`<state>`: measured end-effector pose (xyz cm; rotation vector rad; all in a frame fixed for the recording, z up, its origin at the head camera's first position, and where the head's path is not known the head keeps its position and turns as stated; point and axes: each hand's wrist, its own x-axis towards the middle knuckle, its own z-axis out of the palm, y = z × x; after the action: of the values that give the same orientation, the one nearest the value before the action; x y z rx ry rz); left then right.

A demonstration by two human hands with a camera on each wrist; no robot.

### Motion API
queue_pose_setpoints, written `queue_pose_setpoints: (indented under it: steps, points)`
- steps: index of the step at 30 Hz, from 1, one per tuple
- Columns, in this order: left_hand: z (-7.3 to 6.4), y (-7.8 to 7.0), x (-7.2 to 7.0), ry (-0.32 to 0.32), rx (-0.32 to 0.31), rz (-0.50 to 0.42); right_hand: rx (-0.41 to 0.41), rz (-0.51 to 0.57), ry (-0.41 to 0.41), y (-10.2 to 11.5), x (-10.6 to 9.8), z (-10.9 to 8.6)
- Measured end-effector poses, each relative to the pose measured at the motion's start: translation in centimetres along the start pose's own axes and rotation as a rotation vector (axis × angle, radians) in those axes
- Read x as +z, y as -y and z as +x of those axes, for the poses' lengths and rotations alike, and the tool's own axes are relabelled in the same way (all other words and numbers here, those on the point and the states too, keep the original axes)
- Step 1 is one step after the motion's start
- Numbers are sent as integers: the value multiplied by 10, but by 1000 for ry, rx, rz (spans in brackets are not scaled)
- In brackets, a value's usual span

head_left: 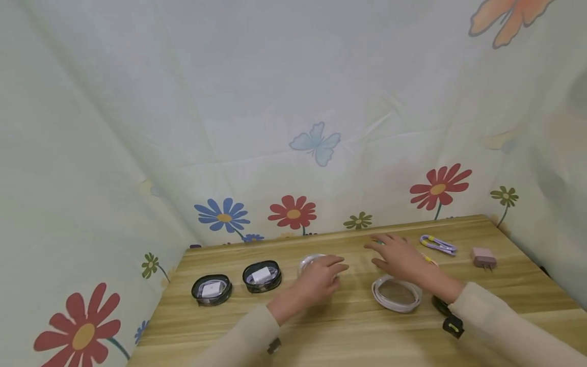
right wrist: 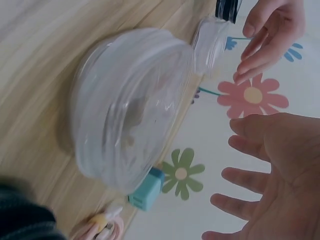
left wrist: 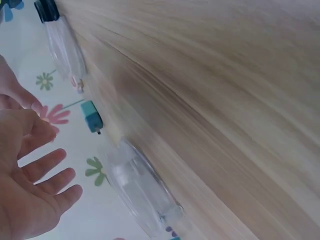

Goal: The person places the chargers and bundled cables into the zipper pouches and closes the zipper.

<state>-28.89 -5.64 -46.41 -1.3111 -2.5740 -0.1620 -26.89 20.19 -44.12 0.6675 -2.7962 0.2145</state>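
Observation:
My left hand [head_left: 318,279] hovers over a clear oval plastic container [head_left: 308,261], covering much of it in the head view. Its fingers are spread and relaxed, with nothing in them, as the left wrist view shows. Just above a second clear oval container [head_left: 396,308] is my right hand [head_left: 399,260], fingers apart and holding nothing. The right wrist view shows this container [right wrist: 130,105] close up, resting on the wooden table, beside the fingers. Behind it stands a teal charger plug [right wrist: 146,191], mostly hidden by the right hand in the head view.
Two black-rimmed containers [head_left: 212,289] with white plugs and cables stand at the left. Toward the right lie a coiled purple cable [head_left: 437,244], a pink charger plug [head_left: 483,257] and a pink cable [right wrist: 102,227]. A black object [head_left: 453,326] sits by the right sleeve. Flowered cloth [head_left: 257,127] rises behind the table.

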Motion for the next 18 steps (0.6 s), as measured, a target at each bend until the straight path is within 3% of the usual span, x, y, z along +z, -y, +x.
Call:
queue_pose_setpoints:
  steps: [11,18]
  points:
    - [9,-13,5,-53,130,5,29,-2,-15,-14,-8,-10]
    - [16,-24,10,-13,212,-3,57,17,27,-26,-11,-18]
